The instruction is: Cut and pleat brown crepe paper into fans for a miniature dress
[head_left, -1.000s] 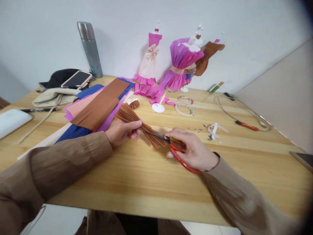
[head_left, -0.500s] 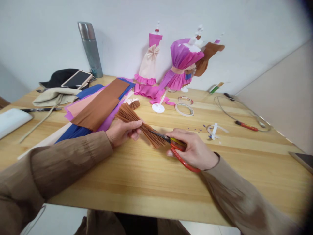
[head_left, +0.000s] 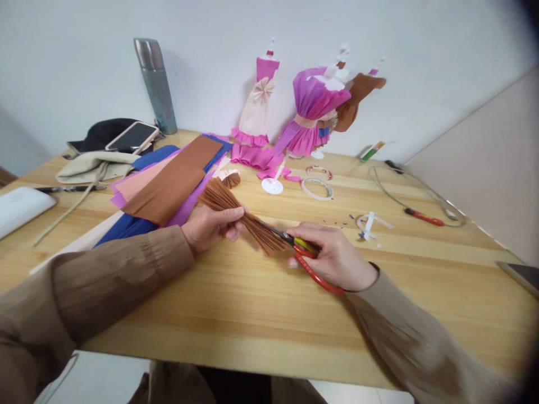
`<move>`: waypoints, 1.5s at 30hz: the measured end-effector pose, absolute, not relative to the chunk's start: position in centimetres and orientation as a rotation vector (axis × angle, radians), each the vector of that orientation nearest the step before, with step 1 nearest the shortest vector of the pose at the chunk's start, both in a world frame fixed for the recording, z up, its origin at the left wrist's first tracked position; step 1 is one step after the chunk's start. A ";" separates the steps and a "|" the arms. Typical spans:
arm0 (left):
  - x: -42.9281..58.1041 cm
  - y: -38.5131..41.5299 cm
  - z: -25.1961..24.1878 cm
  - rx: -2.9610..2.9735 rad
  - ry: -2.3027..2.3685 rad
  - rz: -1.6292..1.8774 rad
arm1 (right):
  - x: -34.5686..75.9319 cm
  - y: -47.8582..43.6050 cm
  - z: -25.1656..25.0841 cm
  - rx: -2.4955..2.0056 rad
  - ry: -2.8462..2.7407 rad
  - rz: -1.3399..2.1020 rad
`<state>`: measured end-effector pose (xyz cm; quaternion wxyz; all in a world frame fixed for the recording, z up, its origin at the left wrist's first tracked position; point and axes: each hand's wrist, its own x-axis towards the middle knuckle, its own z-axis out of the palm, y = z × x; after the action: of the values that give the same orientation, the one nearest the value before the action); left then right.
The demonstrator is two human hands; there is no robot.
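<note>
A bundle of pleated brown crepe paper [head_left: 219,196], pinched at its middle and fanned at both ends, is held by my left hand [head_left: 214,224] between thumb and fingers. My right hand [head_left: 330,252] grips red-handled scissors [head_left: 318,275] with some yellow inside the handle. Their dark blades lie along the right part of the pleats, pointing toward my left thumb. Whether the blades are parted is hard to make out. Just behind the bundle rests a small brown and cream paper rosette [head_left: 229,178].
Brown, pink, purple and blue paper sheets [head_left: 172,179] lie at left, near a phone [head_left: 133,137] and a flask [head_left: 155,84]. Small mannequins in paper dresses [head_left: 256,106] stand along the wall. Tape rolls [head_left: 317,189], a white disc stand [head_left: 272,186] and a corded red-handled tool [head_left: 424,217] lie rightward.
Almost nothing differs. Both hands, the pleated paper and the scissors keep their places, with the scissor blades perhaps slightly closer together.
</note>
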<state>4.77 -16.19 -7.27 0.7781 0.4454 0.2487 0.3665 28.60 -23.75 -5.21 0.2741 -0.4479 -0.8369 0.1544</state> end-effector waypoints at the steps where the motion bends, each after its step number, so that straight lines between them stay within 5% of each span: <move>1: 4.8 -16.2 -7.3 0.965 0.538 0.790 | 28.6 -23.8 -5.2 -1.196 -2.251 0.401; 45: 4.9 -16.2 -7.7 1.110 0.539 0.780 | 28.3 -24.2 -4.9 -1.323 -2.320 0.446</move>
<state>4.87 -16.18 -7.66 0.7454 0.5068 0.2462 0.3563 28.29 -24.16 -4.95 0.2151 -0.4772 -0.8367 0.1608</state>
